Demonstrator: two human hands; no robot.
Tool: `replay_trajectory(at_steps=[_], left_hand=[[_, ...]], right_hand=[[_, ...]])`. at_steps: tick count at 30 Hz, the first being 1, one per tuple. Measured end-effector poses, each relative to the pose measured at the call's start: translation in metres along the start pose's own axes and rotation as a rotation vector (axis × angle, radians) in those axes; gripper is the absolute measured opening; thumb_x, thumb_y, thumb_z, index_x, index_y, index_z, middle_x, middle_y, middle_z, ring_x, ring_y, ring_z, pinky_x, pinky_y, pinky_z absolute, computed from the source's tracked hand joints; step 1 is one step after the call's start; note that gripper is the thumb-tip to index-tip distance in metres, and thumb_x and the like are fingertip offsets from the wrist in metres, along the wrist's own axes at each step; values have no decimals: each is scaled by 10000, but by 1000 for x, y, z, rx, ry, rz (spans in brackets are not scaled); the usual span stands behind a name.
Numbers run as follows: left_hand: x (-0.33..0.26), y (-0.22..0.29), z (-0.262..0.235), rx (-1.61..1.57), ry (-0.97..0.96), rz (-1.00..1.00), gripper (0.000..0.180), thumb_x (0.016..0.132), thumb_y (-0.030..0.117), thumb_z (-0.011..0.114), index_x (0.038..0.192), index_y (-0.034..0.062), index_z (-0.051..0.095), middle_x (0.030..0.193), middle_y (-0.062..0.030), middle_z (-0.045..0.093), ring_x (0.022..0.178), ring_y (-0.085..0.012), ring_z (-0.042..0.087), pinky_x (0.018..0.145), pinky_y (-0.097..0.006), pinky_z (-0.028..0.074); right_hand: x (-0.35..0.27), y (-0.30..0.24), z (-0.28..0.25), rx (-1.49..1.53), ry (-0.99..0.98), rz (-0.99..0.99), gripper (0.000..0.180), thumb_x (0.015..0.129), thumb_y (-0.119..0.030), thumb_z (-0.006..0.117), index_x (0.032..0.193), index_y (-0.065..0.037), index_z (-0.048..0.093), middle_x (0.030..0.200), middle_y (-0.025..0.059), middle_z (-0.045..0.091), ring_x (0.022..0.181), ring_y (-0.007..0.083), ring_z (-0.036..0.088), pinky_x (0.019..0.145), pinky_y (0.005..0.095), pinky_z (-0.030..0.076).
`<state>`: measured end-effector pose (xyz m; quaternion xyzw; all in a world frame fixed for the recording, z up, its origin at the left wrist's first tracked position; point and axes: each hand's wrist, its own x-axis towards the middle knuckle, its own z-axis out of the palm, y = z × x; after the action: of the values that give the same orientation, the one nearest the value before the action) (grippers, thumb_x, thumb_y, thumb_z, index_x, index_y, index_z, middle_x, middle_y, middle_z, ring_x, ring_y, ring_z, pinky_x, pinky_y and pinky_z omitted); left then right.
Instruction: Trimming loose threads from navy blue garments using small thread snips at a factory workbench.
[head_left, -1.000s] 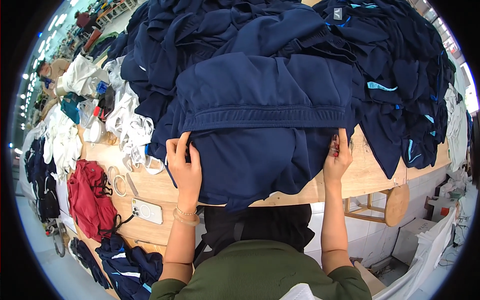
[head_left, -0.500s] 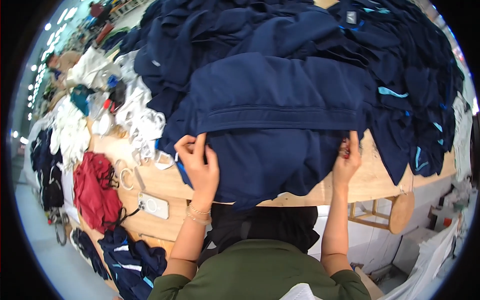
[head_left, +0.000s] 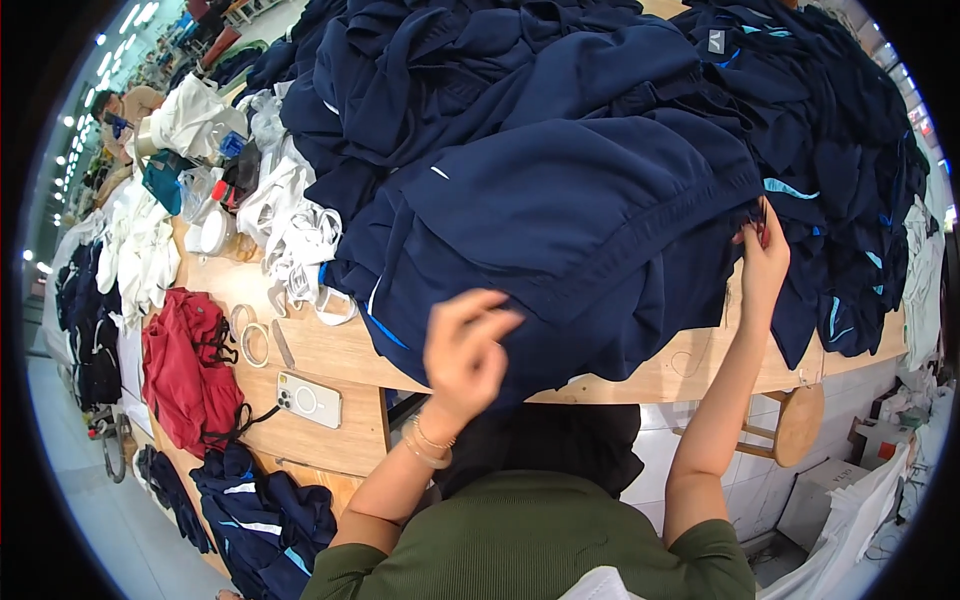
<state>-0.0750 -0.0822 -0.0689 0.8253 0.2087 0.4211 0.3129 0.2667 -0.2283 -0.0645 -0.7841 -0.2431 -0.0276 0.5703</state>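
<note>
A pair of navy elastic-waist pants [head_left: 540,230] lies spread in front of me, with a small white mark and a blue-and-white edge low on the left. Its gathered waistband slants from the middle up to the right. My right hand [head_left: 766,258] is closed on the right end of the waistband, its fingertips partly hidden by the cloth. Over the lower left of the pants is my left hand [head_left: 468,350], blurred by motion. Its bent fingers are apart, and no cloth shows between them.
Behind lies a large heap of navy garments [head_left: 420,70], hanging over the table's right side. White cloth pieces [head_left: 300,245], a red bag [head_left: 185,365], tape rolls [head_left: 255,343] and a phone [head_left: 310,400] are on the wooden table [head_left: 340,360] to the left. A round stool [head_left: 800,425] stands lower right.
My left hand has come off the waistband and moved right and down. The right hand has gone up and right with its end, so the waistband, level and stretched before, now slants.
</note>
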Motion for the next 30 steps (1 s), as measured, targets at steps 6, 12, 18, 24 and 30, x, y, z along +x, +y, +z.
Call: replay_trajectory(at_steps=[6, 12, 18, 24, 30], left_hand=[[56, -85, -39, 21, 378, -363, 265, 893, -21, 502, 1133, 2, 614, 1124, -84, 599, 950, -163, 563, 792, -277, 454], [88, -127, -41, -342, 190, -543, 269, 943, 65, 536, 1177, -34, 624, 1051, -71, 666, 969, -127, 607, 883, -231, 450], [93, -116, -32, -132, 23, -323, 341, 813, 71, 673, 1152, 36, 655, 1066, -90, 627, 945, -176, 603, 851, -280, 481], [93, -47, -31, 130, -273, -28, 475, 722, 140, 788, 1164, 64, 632, 1141, -82, 585, 979, -234, 591, 878, -326, 465], [80, -40, -37, -48, -606, -158, 453, 719, 139, 805, 1131, 55, 636, 1061, -83, 587, 831, -193, 586, 763, -302, 487]], right_hand=[[-122, -72, 33, 539, 121, 232, 135, 952, -126, 551, 939, -37, 653, 673, -62, 438, 537, 11, 309, 472, 188, 197], [-173, -105, 84, 358, -221, 237, 238, 882, -51, 667, 742, 5, 484, 756, -13, 457, 690, 55, 382, 626, 190, 346], [-123, -141, 73, 415, 56, -109, 113, 922, -38, 610, 858, -1, 525, 762, -34, 447, 739, 37, 410, 658, 188, 383], [10, -207, 28, 363, 248, -381, 218, 931, -214, 628, 991, -5, 644, 773, -18, 562, 735, 63, 494, 656, 201, 386], [108, -273, -31, 323, 241, -404, 333, 933, -229, 613, 1179, -8, 654, 1045, 67, 678, 916, 129, 644, 839, 221, 474]])
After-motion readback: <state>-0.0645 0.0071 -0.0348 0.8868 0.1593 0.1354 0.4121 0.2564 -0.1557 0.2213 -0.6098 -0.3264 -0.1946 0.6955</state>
